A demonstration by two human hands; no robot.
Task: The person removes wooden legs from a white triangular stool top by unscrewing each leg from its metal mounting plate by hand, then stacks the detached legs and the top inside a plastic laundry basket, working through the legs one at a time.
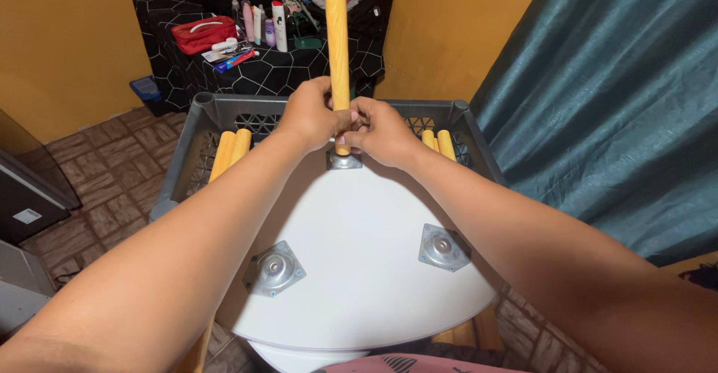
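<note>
White laminate makes up the round tabletop (359, 253), lying underside up across a grey plastic crate (224, 111), its far edge resting near the crate's middle. Spare wooden legs (230, 152) lie in the crate at far left, and more at far right (437, 142). The upright wooden leg (336, 44) stands with its lower end in the far metal mounting plate (344, 160). Two more plates sit bare, one near left (274, 268), one near right (443, 247). The left hand (310, 115) and right hand (381, 130) both wrap the leg's base, fingers closed narrow around it, just above the plate. To seat it well, I judge the leg should be kept plumb over the plate while turning, so the thread catches straight, with the grip low.
</note>
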